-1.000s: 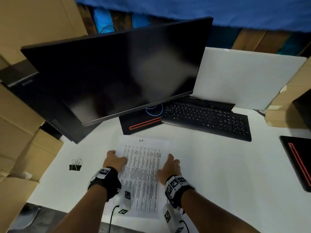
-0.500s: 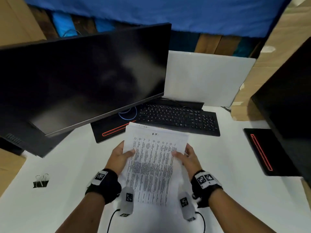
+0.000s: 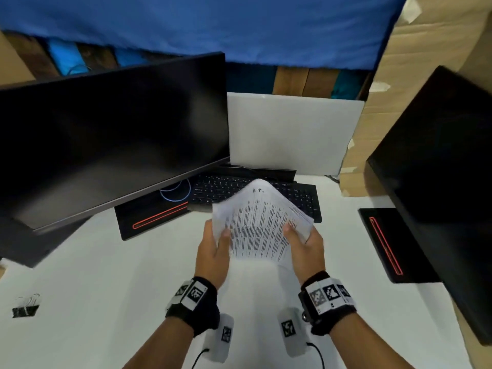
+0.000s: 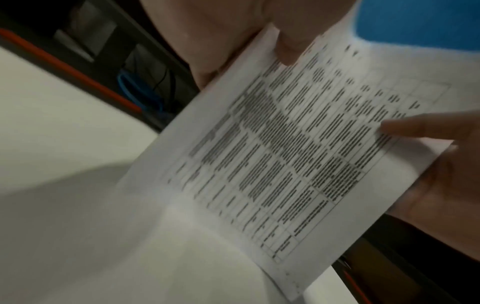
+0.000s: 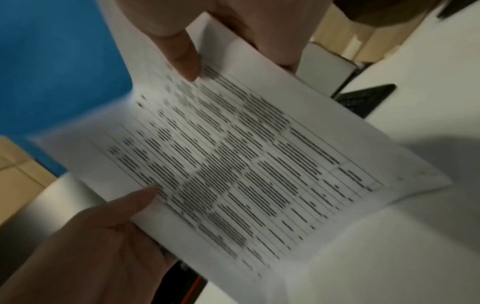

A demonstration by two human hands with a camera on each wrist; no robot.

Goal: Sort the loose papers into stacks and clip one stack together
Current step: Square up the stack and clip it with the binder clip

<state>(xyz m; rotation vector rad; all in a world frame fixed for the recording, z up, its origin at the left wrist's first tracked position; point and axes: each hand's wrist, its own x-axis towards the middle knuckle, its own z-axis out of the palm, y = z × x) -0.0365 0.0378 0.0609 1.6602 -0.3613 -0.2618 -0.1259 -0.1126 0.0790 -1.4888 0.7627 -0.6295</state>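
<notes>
White counter (image 3: 106,275), monitors around. Left hand (image 3: 213,251) and right hand (image 3: 303,246) pinch paper stack (image 3: 255,225) by side edges, lifted above counter. Binder clip (image 3: 25,306) untouched far left; clipping not yet done.

head downward; wrists close, sharing papers (image 3: 259,225)

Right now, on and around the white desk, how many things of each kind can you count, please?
Monitors: 2
Keyboards: 1
Binder clips: 1
Paper stacks held by both hands: 1
White boards leaning at the back: 1
Total: 6
</notes>
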